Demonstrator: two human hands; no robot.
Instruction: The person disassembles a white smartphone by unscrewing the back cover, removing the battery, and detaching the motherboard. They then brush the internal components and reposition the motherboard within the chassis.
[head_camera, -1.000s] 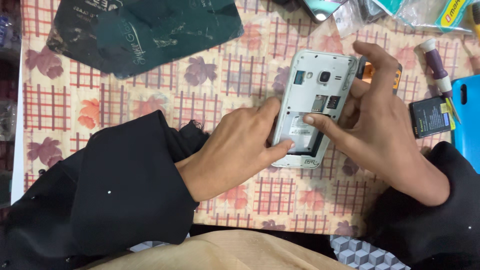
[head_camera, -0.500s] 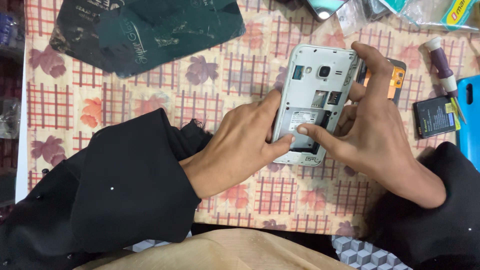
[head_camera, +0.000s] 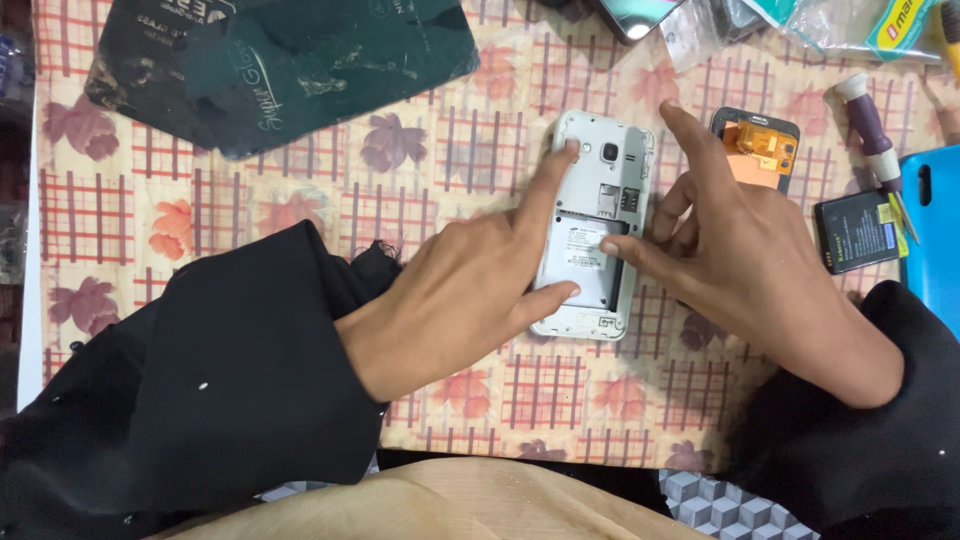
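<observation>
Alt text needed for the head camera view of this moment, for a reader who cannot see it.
Two bare hands press on a white phone with its back cover off, lying on a floral checked tablecloth: left hand from the left, right hand from the right. A loose battery and screwdriver lie to the right.

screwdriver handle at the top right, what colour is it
The screwdriver handle is purple with a white cap at its top end, seen best in the head view.

Loose black sleeves, small white specks.
</observation>
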